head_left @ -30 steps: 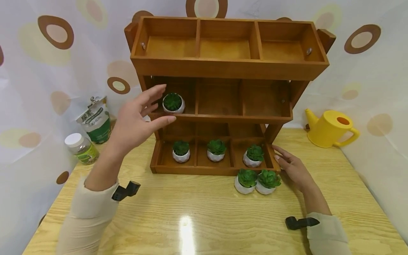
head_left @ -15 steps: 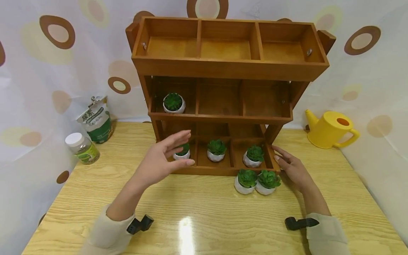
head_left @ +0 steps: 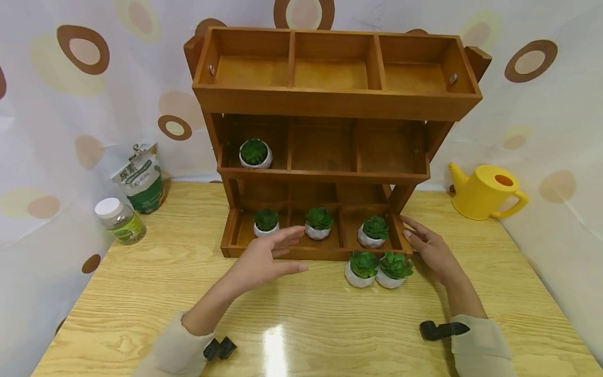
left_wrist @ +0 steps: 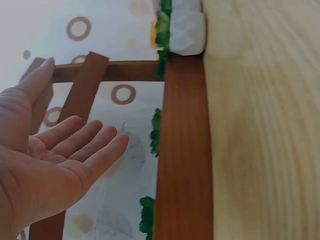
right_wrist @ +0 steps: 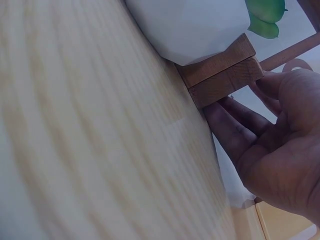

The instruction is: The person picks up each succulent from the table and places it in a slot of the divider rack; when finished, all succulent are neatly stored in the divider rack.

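Observation:
My left hand [head_left: 264,264] hovers with spread fingers and nothing in it, in front of the bottom tier of a three-tier wooden plant shelf [head_left: 336,99]. My right hand [head_left: 434,253] touches the right end of that bottom tier; the right wrist view shows its fingers [right_wrist: 232,132] against the wooden side. Two potted succulents, one left [head_left: 361,268] and one right [head_left: 393,269], stand on the table before the tier. Inside it, each compartment holds one succulent: left [head_left: 266,222], middle [head_left: 318,223], right [head_left: 373,231]. Another succulent [head_left: 255,153] sits in the middle tier's left compartment.
A yellow watering can [head_left: 487,192] stands at the back right of the wooden table [head_left: 358,324]. Toward the left are a white-capped jar [head_left: 121,222] and a green-and-white pouch [head_left: 141,180]. Behind the shelf hangs a patterned white sheet [head_left: 141,68].
My left hand has come down from beside the middle-tier succulent, moving right to the front of the bottom tier. My right hand has stayed at the shelf's end.

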`<state>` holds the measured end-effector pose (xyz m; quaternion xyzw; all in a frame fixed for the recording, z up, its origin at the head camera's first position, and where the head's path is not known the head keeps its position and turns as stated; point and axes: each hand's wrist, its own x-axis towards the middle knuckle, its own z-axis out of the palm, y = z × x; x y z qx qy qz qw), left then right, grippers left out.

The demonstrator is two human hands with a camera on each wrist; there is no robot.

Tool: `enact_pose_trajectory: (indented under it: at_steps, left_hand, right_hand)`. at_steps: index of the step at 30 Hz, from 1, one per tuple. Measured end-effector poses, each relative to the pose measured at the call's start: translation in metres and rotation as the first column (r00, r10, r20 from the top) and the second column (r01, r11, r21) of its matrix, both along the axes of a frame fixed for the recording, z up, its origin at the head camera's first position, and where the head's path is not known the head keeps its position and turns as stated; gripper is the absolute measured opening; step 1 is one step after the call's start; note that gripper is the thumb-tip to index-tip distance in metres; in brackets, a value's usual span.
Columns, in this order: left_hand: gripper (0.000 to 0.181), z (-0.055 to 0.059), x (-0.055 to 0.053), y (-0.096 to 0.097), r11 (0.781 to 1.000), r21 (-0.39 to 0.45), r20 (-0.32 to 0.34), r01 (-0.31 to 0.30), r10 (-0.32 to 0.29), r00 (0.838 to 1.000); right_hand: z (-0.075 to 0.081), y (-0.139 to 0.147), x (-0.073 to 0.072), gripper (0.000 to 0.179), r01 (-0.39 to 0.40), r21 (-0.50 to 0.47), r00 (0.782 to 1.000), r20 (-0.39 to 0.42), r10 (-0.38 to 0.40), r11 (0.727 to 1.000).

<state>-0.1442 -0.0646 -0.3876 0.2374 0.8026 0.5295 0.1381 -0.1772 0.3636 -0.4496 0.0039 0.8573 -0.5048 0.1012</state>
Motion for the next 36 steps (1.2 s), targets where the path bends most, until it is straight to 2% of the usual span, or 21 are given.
enact_pose_trajectory:
  at_steps: [4, 8, 13, 18, 23, 30, 36]
  left_hand:
    - [0.075, -0.008, 0.0, 0.008, 0.999, -0.033, 0.032, 0.034, -0.033, 0.999]
    - [0.076, -0.013, 0.002, 0.014, 0.996, -0.076, 0.057, 0.045, -0.04, 0.998]
    - [0.075, -0.02, 0.0, 0.021, 0.99, -0.126, 0.03, 0.066, -0.063, 0.998]
    - [0.074, -0.027, -0.003, 0.027, 0.986, -0.133, 0.01, 0.106, -0.105, 0.994]
    - [0.074, -0.03, -0.006, 0.035, 0.983, -0.123, 0.025, 0.133, -0.13, 0.991]
    - [0.073, -0.033, -0.008, 0.045, 0.981, -0.139, 0.036, 0.136, -0.132, 0.991]
    - [0.073, -0.033, -0.009, 0.055, 0.977, -0.149, 0.056, 0.155, -0.148, 0.987]
  right_hand:
    - [0.001, 0.0, 0.001, 0.057, -0.004, 0.002, 1.0, 0.004, 0.004, 1.0]
    - [0.001, -0.001, 0.001, 0.057, 0.001, -0.003, 1.0, 0.007, -0.001, 1.0]
    - [0.0, -0.001, 0.001, 0.059, 0.005, -0.026, 1.0, 0.014, -0.005, 1.0]
    - [0.0, 0.0, 0.001, 0.059, 0.002, -0.019, 1.0, 0.015, -0.001, 1.0]
    - [-0.001, 0.0, 0.0, 0.06, -0.002, -0.017, 1.0, 0.008, 0.002, 1.0]
    - [-0.003, 0.0, -0.001, 0.061, -0.009, -0.062, 1.0, 0.007, 0.009, 0.998]
    - [-0.003, 0.002, -0.002, 0.06, 0.0, -0.047, 1.0, 0.011, 0.0, 0.999]
